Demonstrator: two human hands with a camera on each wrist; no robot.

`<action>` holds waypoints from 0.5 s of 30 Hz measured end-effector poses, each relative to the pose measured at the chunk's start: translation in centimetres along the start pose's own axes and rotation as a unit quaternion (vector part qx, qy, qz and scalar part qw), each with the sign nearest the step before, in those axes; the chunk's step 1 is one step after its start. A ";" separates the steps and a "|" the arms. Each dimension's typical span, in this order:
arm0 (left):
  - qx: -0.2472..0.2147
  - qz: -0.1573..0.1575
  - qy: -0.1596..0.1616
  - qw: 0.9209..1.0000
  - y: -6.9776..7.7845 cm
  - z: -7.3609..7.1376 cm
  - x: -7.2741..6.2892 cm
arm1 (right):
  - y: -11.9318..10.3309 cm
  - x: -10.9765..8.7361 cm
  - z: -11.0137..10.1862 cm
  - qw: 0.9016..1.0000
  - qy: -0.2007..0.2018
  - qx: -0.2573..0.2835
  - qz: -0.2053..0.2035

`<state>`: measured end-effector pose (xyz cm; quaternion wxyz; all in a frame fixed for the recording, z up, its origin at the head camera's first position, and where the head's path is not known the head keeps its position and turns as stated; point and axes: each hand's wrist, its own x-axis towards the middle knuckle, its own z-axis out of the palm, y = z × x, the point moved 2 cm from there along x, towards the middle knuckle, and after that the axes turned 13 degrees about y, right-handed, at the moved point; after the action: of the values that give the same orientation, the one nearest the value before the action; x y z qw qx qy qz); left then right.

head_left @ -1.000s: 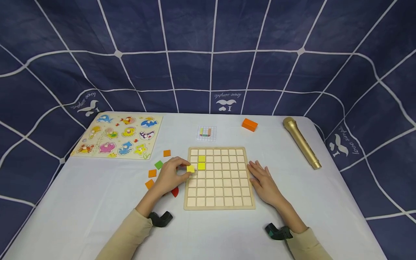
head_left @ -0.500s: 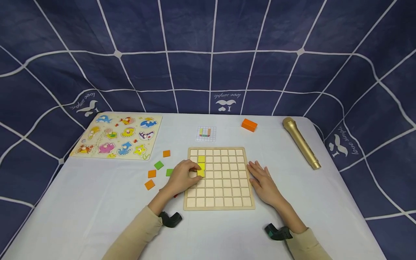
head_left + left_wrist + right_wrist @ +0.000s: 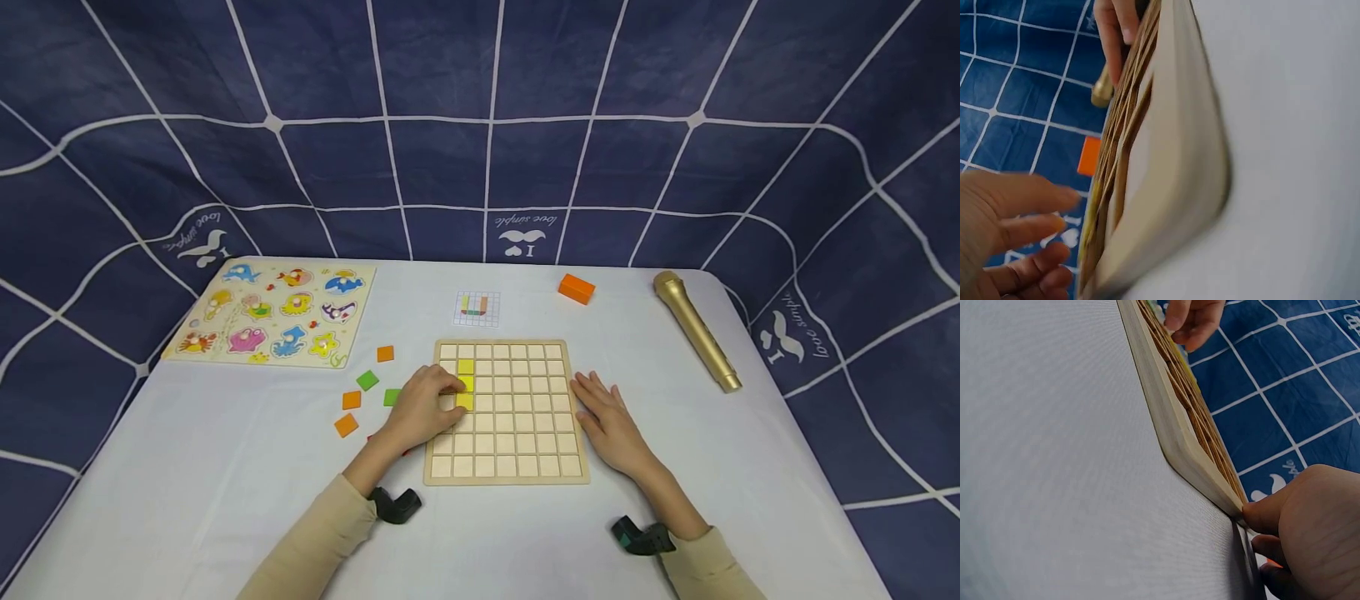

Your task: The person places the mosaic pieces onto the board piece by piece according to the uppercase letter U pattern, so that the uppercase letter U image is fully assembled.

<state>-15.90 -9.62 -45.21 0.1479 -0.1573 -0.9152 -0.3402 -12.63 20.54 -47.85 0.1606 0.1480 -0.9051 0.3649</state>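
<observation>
A square wooden grid board (image 3: 506, 477) lies on the table. Two yellow square tiles, an upper one (image 3: 466, 367) and a lower one (image 3: 465, 402), show in one column near its left side, a third partly covered between them. My left hand (image 3: 422, 406) is over the left side, thumb and index fingertip apart at opposite edges of the lowest tile, which lies in its cell. In the left wrist view the left fingers (image 3: 1035, 194) are spread. My right hand (image 3: 611, 425) rests on the table at the board's right edge, fingers extended; its thumb (image 3: 1263, 512) touches the edge.
Loose orange (image 3: 351, 400) and green (image 3: 367, 380) tiles lie left of the board, red ones partly under the left hand. A pattern card (image 3: 477, 309) lies behind. Around these are a sea-animal puzzle (image 3: 273, 312), an orange block (image 3: 576, 288) and a gold microphone (image 3: 697, 331).
My left hand has moved right from the board's left edge and set the yellow tile into the column, below the other two. The right hand has stayed in place.
</observation>
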 end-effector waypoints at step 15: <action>-0.042 -0.044 0.064 0.996 -1.9 -8.7 -3.4 | 0.2 -0.1 0.2 0.999 0.026 0.005 -0.028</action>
<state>-12.16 -17.50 -41.26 0.1846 -0.1011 -0.8949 -0.3935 -12.64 20.56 -48.09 0.1936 0.1641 -0.8942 0.3687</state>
